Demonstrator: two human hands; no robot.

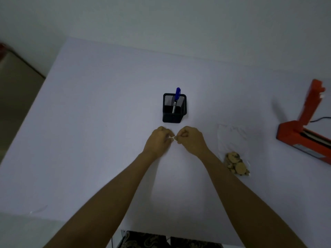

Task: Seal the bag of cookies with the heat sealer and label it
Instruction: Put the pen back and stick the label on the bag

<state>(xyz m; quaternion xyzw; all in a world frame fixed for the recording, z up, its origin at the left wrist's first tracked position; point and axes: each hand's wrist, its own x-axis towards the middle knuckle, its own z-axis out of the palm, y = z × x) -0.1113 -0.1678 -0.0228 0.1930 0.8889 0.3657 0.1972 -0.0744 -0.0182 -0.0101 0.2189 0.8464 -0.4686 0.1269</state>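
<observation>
A clear plastic bag of cookies (232, 149) lies flat on the white table (89, 122), right of my hands, with the cookies bunched at its near end. The orange heat sealer (304, 126) stands at the right edge with its arm raised. My left hand (157, 140) and my right hand (191, 139) meet at the table's middle, both pinching a small white label (172, 139) between fingertips. Just beyond them a blue marker (176, 98) stands in a black mesh pen holder (174, 111).
A black cable (320, 119) runs off behind the sealer. The table's left edge drops to a floor and a brown piece of furniture (16, 72). A wall rises behind the table's far edge.
</observation>
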